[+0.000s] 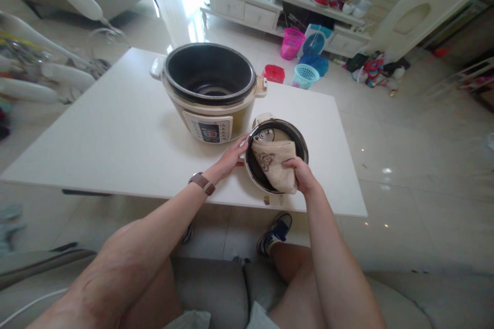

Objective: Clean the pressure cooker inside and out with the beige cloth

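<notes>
An open electric pressure cooker (210, 93) stands on the white table (116, 133), its dark inner pot showing. Its round lid (299, 140) lies upside down on the table to the cooker's right, near the front edge. My left hand (232, 157), with a brown watch strap on the wrist, grips the lid's left rim. My right hand (303, 175) is closed on a folded beige cloth (276, 162) that is pressed onto the inside of the lid.
My knees and a grey sofa fill the foreground, one shoe under the table. Beyond the table lie a glossy tiled floor, pink, red and blue plastic baskets (292, 42), and a white cabinet (247, 10). A drying rack (42, 69) stands at the left.
</notes>
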`<state>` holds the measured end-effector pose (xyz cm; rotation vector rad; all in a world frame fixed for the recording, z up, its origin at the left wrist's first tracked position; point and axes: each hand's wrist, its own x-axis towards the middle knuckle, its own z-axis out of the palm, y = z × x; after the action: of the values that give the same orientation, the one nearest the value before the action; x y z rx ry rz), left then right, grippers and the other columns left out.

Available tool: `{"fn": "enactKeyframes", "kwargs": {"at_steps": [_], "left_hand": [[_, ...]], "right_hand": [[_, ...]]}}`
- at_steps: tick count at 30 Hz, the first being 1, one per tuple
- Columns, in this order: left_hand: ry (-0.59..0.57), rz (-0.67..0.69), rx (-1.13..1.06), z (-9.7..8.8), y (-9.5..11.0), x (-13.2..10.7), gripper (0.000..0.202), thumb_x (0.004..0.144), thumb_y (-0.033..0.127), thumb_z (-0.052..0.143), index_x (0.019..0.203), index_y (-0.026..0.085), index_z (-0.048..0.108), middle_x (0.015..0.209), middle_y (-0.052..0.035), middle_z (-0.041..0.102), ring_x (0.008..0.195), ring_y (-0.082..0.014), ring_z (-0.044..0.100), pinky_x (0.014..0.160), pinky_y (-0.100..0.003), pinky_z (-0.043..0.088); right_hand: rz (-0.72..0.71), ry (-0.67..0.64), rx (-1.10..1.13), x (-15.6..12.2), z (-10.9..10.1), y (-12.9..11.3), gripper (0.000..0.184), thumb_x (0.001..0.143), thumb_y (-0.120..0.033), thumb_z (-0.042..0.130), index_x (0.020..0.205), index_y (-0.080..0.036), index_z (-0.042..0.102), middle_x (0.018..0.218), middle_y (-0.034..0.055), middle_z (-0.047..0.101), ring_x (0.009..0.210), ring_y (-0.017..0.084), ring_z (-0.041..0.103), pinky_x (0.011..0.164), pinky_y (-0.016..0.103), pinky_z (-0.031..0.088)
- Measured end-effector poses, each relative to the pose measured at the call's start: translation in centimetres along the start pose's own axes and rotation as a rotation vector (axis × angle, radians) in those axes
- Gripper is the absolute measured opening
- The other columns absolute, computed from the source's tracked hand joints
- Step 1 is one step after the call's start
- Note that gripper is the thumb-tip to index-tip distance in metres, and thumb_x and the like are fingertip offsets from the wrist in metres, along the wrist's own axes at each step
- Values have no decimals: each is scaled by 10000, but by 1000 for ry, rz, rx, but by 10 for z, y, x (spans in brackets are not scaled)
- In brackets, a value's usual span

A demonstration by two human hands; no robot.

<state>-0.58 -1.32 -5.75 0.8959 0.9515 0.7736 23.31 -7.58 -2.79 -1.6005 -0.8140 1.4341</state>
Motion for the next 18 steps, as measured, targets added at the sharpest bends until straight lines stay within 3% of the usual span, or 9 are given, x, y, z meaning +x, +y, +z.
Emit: {"fn": "enactKeyframes", "kwargs": {"at_steps": [2, 5, 7, 9, 11, 14, 18], "left_hand": [[-1, -7, 0, 1, 1, 0, 710, 877, 642, 762, 1512, 368, 599, 1502, -74, 647, 1166, -279, 673, 803, -344, 600], [4, -19, -6, 1, 2, 0, 726, 884, 637, 757, 1532, 362, 581, 1481, -82, 657, 1149, -278, 677, 805, -350, 602], [3, -16, -4, 2, 1, -1, 709, 899, 624, 745, 1535, 358, 580, 1492, -85, 649, 1174, -286, 667, 791, -344, 603], [-2, -9, 0, 2, 1, -1, 691, 908, 604, 742, 1534, 356, 585, 1503, -85, 642, 1205, -296, 655, 776, -334, 604], [-5, -10, 2, 3, 1, -1, 687, 913, 588, 740, 1538, 349, 582, 1499, -90, 645, 1214, -302, 650, 761, -325, 602], [1, -14, 8, 4, 2, -2, 689, 923, 574, 729, 1551, 340, 572, 1490, -95, 652, 1208, -305, 655, 755, -322, 602], [16, -7, 33, 5, 2, -3, 696, 918, 592, 724, 1554, 355, 571, 1518, -79, 641, 1190, -307, 666, 755, -327, 601]], "right_hand": [[-7, 161, 182, 4, -6, -2, 392, 594, -340, 619, 938, -192, 737, 948, 84, 809, 933, 326, 759, 848, 459, 632], [-245, 430, 296, 8, -10, -7, 349, 623, -347, 597, 920, -197, 704, 926, 75, 779, 963, 312, 758, 872, 444, 631], [-450, 606, 254, 8, -10, -9, 315, 667, -363, 581, 917, -208, 695, 935, 67, 760, 1018, 310, 745, 896, 436, 619], [-591, 702, 112, 4, -8, -9, 313, 719, -377, 593, 953, -209, 715, 996, 72, 767, 1077, 311, 726, 946, 437, 597], [-641, 647, -114, -1, -5, -7, 355, 774, -387, 608, 1048, -209, 748, 1096, 80, 785, 1125, 314, 709, 1011, 445, 563], [-551, 366, -532, -7, 2, -5, 377, 833, -394, 585, 1112, -226, 775, 1112, 85, 803, 1102, 325, 703, 1026, 460, 534], [-356, 98, -851, -7, 10, -5, 253, 831, -377, 572, 879, -240, 779, 972, 90, 804, 996, 326, 699, 945, 428, 534]]}}
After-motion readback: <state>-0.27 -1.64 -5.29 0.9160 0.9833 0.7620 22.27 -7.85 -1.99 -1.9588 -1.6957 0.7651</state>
